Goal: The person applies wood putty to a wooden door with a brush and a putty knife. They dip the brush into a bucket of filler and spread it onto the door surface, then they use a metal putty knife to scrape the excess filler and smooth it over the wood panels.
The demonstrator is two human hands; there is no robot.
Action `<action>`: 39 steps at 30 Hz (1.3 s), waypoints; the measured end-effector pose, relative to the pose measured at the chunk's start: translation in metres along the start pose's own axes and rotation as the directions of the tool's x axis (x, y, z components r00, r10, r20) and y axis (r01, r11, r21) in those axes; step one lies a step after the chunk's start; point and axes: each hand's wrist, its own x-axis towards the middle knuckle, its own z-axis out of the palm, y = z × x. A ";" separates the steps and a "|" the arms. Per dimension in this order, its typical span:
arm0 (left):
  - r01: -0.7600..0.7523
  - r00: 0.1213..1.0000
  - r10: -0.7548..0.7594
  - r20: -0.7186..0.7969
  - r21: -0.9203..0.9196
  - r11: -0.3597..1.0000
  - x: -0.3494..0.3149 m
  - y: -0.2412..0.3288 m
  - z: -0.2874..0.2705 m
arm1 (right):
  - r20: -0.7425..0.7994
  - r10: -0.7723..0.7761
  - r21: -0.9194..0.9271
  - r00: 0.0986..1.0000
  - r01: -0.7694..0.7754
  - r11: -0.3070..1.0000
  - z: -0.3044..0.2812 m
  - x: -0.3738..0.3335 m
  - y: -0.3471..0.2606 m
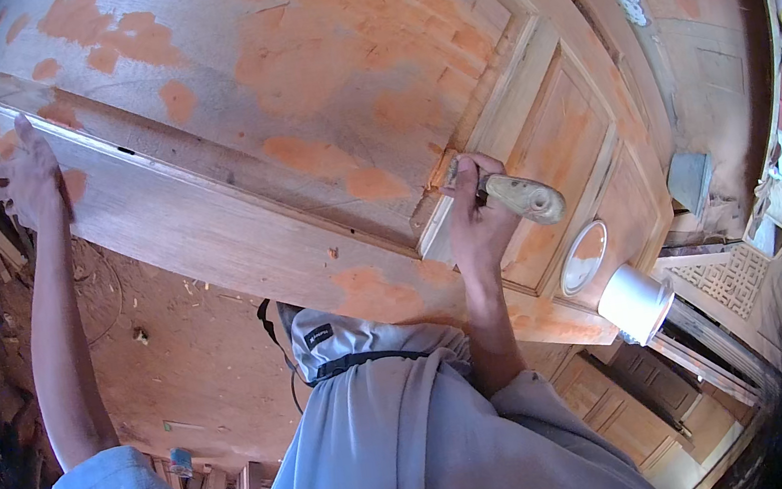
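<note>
A large panelled wooden door [287, 88] lies flat, patched with orange filler. My right hand [476, 217] grips a putty knife [520, 195] by its pale, filler-caked wooden handle, the blade end pressed against the moulding at the corner of a raised panel. My left hand [27, 177] rests with fingers spread on the door's near left edge, holding nothing. My grey shirt fills the lower part of the view.
A white tub [637, 302] and its round lid [583, 257] smeared with orange filler sit on the door near my right hand. A grey block [691, 179] lies further right. Dusty floor with scraps lies at left; carved wooden pieces are stacked at lower right.
</note>
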 end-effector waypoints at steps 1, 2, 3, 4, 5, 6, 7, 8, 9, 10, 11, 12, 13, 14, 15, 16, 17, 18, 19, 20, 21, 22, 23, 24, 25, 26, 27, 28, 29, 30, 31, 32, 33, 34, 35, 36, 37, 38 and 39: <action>0.000 1.000 0.000 0.000 0.003 1.000 0.001 0.000 0.000 | 0.005 0.039 0.048 0.999 -0.039 0.998 0.000 0.000 -0.001; 0.000 1.000 0.000 -0.002 0.001 1.000 0.001 0.000 0.000 | 0.006 0.039 0.049 0.999 -0.039 0.998 -0.002 0.000 0.004; 0.001 1.000 -0.001 -0.003 0.001 1.000 0.002 0.000 0.000 | -0.016 0.084 0.215 0.996 -0.079 0.973 -0.005 0.000 0.015; -0.002 1.000 0.002 -0.002 0.000 1.000 0.001 0.000 0.000 | -0.032 0.134 0.374 0.990 -0.113 0.921 -0.009 0.001 0.023; -0.002 1.000 0.002 0.000 0.001 1.000 0.002 0.000 0.000 | -0.032 0.136 0.372 0.990 -0.114 0.921 -0.014 0.001 0.028; -0.003 1.000 0.003 -0.005 -0.001 1.000 0.003 0.000 0.000 | -0.068 0.288 0.563 0.955 -0.201 0.802 -0.018 0.000 0.032; -0.002 1.000 0.002 -0.005 0.006 1.000 0.003 -0.002 -0.001 | -0.071 0.437 0.730 0.897 -0.252 0.636 -0.024 0.000 0.035; -0.002 1.000 0.002 -0.003 0.010 1.000 0.004 -0.002 0.000 | -0.113 0.409 0.676 0.906 -0.232 0.699 -0.033 0.002 0.038; -0.004 1.000 0.004 -0.002 0.013 1.000 0.004 -0.003 0.001 | -0.112 0.411 0.675 0.905 -0.235 0.700 -0.038 0.002 0.034; -0.005 1.000 0.005 0.000 0.016 1.000 0.006 -0.004 0.001 | -0.066 0.366 0.569 0.928 -0.266 0.778 -0.044 0.002 0.030; -0.001 1.000 0.001 0.001 0.019 1.000 0.007 -0.006 0.003 | -0.013 0.326 0.454 0.945 -0.285 0.844 -0.046 0.002 0.025; -0.017 1.000 0.017 0.011 0.036 0.999 0.008 -0.007 0.001 | 0.026 0.306 0.372 0.952 -0.293 0.880 -0.045 0.002 0.022; -0.006 1.000 0.005 0.016 0.021 1.000 0.007 -0.006 -0.001 | 0.023 0.306 0.371 0.952 -0.292 0.882 -0.044 0.000 0.020; 0.005 1.000 -0.005 0.025 0.006 1.000 0.004 -0.004 -0.002 | 0.038 0.223 0.251 0.974 -0.225 0.941 -0.042 -0.003 0.018; 0.016 0.999 -0.015 0.030 -0.009 1.000 0.003 -0.002 -0.004 | 0.067 0.141 0.133 0.988 -0.149 0.980 -0.038 -0.005 0.017; 0.013 1.000 -0.013 0.009 -0.005 1.000 0.004 -0.002 -0.001 | 0.045 0.135 0.113 0.990 -0.139 0.984 -0.035 -0.008 0.018; 0.013 1.000 -0.013 0.008 -0.006 1.000 0.003 -0.001 -0.001 | 0.046 0.134 0.115 0.990 -0.139 0.984 -0.032 -0.009 0.015; 0.010 1.000 -0.010 0.001 -0.010 1.000 0.003 -0.001 -0.001 | 0.041 0.108 0.095 0.993 -0.111 0.989 -0.031 -0.010 0.012; 0.007 1.000 -0.007 -0.003 -0.008 1.000 0.002 -0.001 -0.001 | 0.035 0.081 0.075 0.996 -0.084 0.994 -0.030 -0.011 0.010; 0.006 1.000 -0.006 -0.008 -0.007 1.000 0.002 -0.002 0.000 | 0.037 0.083 0.075 0.996 -0.086 0.993 -0.029 -0.013 0.012; 0.005 1.000 -0.005 -0.012 -0.006 1.000 0.003 -0.002 0.000 | 0.036 0.061 0.033 0.997 -0.063 0.997 -0.028 -0.014 0.015; 0.004 1.000 -0.004 -0.014 -0.008 1.000 0.003 -0.002 0.000 | 0.036 0.039 -0.010 0.999 -0.039 0.999 -0.027 -0.015 0.018; 0.005 1.000 -0.005 -0.014 -0.004 1.000 0.003 -0.002 0.001 | 0.036 0.040 -0.009 0.999 -0.039 0.999 -0.026 -0.016 0.020; 0.006 1.000 -0.007 -0.015 -0.010 1.000 0.003 -0.002 0.000 | 0.041 0.023 -0.036 0.999 -0.021 0.999 -0.026 -0.017 0.023; 0.007 1.000 -0.007 -0.016 -0.009 1.000 0.003 -0.002 0.000 | 0.046 0.006 -0.064 0.999 -0.003 0.998 -0.025 -0.018 0.025; 0.003 1.000 -0.004 -0.019 -0.013 1.000 0.003 -0.002 0.000 | 0.044 0.003 -0.063 0.999 0.000 0.998 -0.025 -0.020 0.025; 0.006 1.000 -0.006 -0.018 -0.009 1.000 0.003 -0.002 0.001 | 0.040 -0.007 -0.103 0.999 0.011 0.995 -0.024 -0.022 0.026; 0.002 1.000 -0.003 -0.022 -0.010 1.000 0.003 -0.002 0.000 | 0.037 -0.018 -0.143 0.999 0.023 0.990 -0.023 -0.023 0.026; 0.005 1.000 -0.005 -0.025 -0.013 1.000 0.004 -0.002 0.000 | 0.038 -0.018 -0.142 0.999 0.023 0.990 -0.020 -0.024 0.025; 0.000 1.000 0.000 -0.023 -0.012 1.000 0.004 -0.001 0.001 | 0.035 -0.081 -0.207 0.996 0.087 0.974 -0.016 -0.024 0.023; 0.001 1.000 -0.001 -0.020 -0.014 1.000 0.004 -0.001 0.003 | 0.037 -0.145 -0.272 0.989 0.149 0.951 -0.013 -0.023 0.021; -0.001 1.000 0.000 -0.023 -0.017 1.000 0.004 -0.001 0.003 | 0.036 -0.145 -0.274 0.989 0.149 0.950 -0.012 -0.021 0.017; -0.002 1.000 0.001 -0.023 -0.014 1.000 0.004 -0.001 0.004 | 0.035 -0.098 -0.216 0.995 0.104 0.971 -0.009 -0.019 0.011; 0.000 1.000 0.000 -0.023 -0.018 1.000 0.004 -0.002 0.004 | 0.035 -0.052 -0.158 0.998 0.057 0.986 -0.007 -0.018 0.007; 0.002 1.000 -0.002 -0.024 -0.017 1.000 0.004 -0.003 0.005 | 0.035 -0.053 -0.159 0.998 0.058 0.986 -0.003 -0.018 0.005; -0.001 1.000 0.000 -0.026 -0.020 1.000 0.004 -0.002 0.003 | 0.038 -0.073 -0.191 0.997 0.079 0.978 0.001 -0.020 0.003; -0.002 1.000 0.002 -0.027 -0.022 1.000 0.005 -0.002 0.004 | 0.041 -0.093 -0.223 0.995 0.100 0.970 0.004 -0.020 0.002; -0.005 0.999 0.004 -0.031 -0.027 1.000 0.005 -0.001 0.004 | 0.039 -0.095 -0.223 0.995 0.101 0.970 0.004 -0.020 0.006; -0.004 1.000 0.003 -0.029 -0.026 1.000 0.005 -0.001 0.004 | -0.013 -0.050 -0.092 0.999 0.049 0.995 0.004 -0.019 0.010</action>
